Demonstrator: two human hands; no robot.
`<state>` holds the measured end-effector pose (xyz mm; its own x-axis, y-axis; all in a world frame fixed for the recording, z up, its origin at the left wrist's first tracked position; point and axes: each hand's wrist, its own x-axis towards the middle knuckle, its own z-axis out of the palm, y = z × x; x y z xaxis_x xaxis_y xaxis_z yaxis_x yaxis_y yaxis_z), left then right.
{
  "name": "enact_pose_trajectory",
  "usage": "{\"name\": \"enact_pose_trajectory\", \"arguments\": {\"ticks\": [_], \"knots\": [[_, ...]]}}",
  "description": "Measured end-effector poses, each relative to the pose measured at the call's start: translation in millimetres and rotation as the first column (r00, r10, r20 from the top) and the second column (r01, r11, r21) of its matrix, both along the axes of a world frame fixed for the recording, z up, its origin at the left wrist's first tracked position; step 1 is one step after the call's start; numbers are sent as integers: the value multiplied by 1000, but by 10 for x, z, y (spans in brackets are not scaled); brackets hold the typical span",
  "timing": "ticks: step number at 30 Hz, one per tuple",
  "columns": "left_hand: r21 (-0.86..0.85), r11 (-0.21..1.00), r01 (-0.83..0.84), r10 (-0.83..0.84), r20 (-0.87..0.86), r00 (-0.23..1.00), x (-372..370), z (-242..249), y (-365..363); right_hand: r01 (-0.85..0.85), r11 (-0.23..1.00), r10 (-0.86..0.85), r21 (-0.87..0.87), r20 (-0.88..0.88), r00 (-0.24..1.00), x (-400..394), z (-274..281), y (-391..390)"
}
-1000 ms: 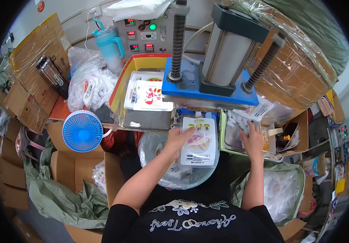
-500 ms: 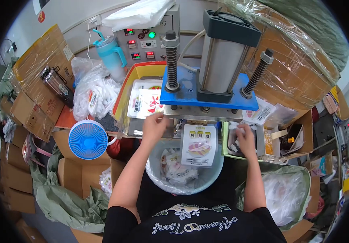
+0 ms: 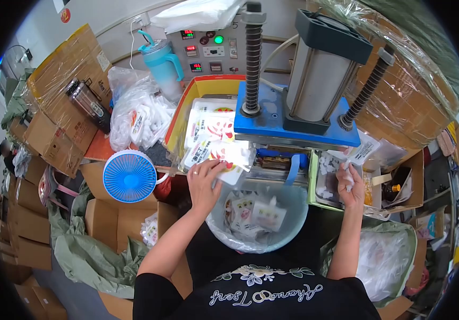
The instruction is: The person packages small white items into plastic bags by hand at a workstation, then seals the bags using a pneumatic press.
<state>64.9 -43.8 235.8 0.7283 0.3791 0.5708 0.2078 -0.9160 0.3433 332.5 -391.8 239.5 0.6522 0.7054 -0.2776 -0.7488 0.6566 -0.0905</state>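
My left hand (image 3: 204, 186) is closed on a printed plastic pouch (image 3: 202, 153), thumb and fingers at its lower edge. Behind it lie more printed pouches (image 3: 200, 121) in a red-and-yellow carton (image 3: 174, 127). My right hand (image 3: 351, 185), palm up with curled fingers, holds small white plastic pieces (image 3: 348, 178) above a green-edged box (image 3: 312, 178) of similar pieces. Between my hands stands the press with a blue plate (image 3: 272, 118). In the lined basin (image 3: 302, 216) below it, a blurred pouch (image 3: 268, 215) is above several others.
A blue fan (image 3: 130, 180) stands at the left, near a thermos (image 3: 88, 104) and a turquoise cup (image 3: 161, 66). Behind is a control box (image 3: 208, 50) with lit displays. Open cartons (image 3: 104, 224) flank me, and a bag of plastic (image 3: 381, 256) is at lower right.
The pouch that hung at the press front has dropped into the basin. My left hand has taken hold of a pouch; my right has lifted white pieces from the box. The view has shifted.
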Motion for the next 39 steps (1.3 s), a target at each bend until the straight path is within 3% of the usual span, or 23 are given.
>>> {"name": "enact_pose_trajectory", "arguments": {"ticks": [1,2,3,5,7,8,9,11,12,19,23,25,29,31,33,35,36,37,38,39], "knots": [[0,1000,-5,5,1,1000,43,29,34,-3,998,14,-58,190,982,-89,95,23],[-129,991,-22,24,15,1000,79,52,65,6,993,37,-114,373,927,-160,147,52],[-256,966,-33,41,27,999,121,119,64,6,993,38,-115,374,927,-196,150,68],[-259,966,18,9,105,994,124,251,-35,131,950,23,-282,484,875,-259,166,47],[-425,898,112,-45,163,986,72,291,-247,187,912,53,-364,559,827,-318,129,92],[-628,757,179,-102,157,982,49,322,-390,237,868,100,-436,622,777,-362,124,128],[-637,746,197,-118,164,979,41,303,-518,263,825,134,-500,626,769,-465,189,237],[-896,411,169,-197,94,976,19,239,-747,265,788,221,-555,658,720,-693,296,493],[-908,363,209,-182,150,972,68,73,-825,211,780,290,-590,639,713,-825,437,614],[-896,399,198,-155,147,977,10,-267,-1027,62,782,453,-620,634,627,-1208,325,1075],[-875,449,180,-150,125,981,-80,-305,-916,65,643,643,-763,584,496,-1220,276,1054],[-891,422,170,-290,45,956,-103,-335,-874,157,497,810,-853,521,268,-1239,348,1011],[-918,358,171,-302,59,951,69,-245,-871,207,545,713,-812,580,394,-1193,429,999],[-948,302,102,-209,39,977,207,-137,-878,363,573,492,-735,663,565,-1083,503,949],[-958,258,122,-197,71,978,333,-108,-872,359,608,434,-708,675,597,-928,534,818],[-981,-122,151,-102,164,981,483,-94,-903,359,640,374,-679,683,627,-765,528,664],[-962,-203,182,-70,199,977,531,7,-939,238,781,245,-578,633,734,-687,479,589],[-960,-206,189,-68,206,976,580,12,-940,135,893,135,-430,540,831,-607,416,513],[-951,-257,174,-65,197,978,622,3,-935,62,961,40,-268,359,933,-529,324,433],[-939,-306,157,-64,185,981,649,-8,-932,61,961,43,-270,362,931,-480,285,383]]}}
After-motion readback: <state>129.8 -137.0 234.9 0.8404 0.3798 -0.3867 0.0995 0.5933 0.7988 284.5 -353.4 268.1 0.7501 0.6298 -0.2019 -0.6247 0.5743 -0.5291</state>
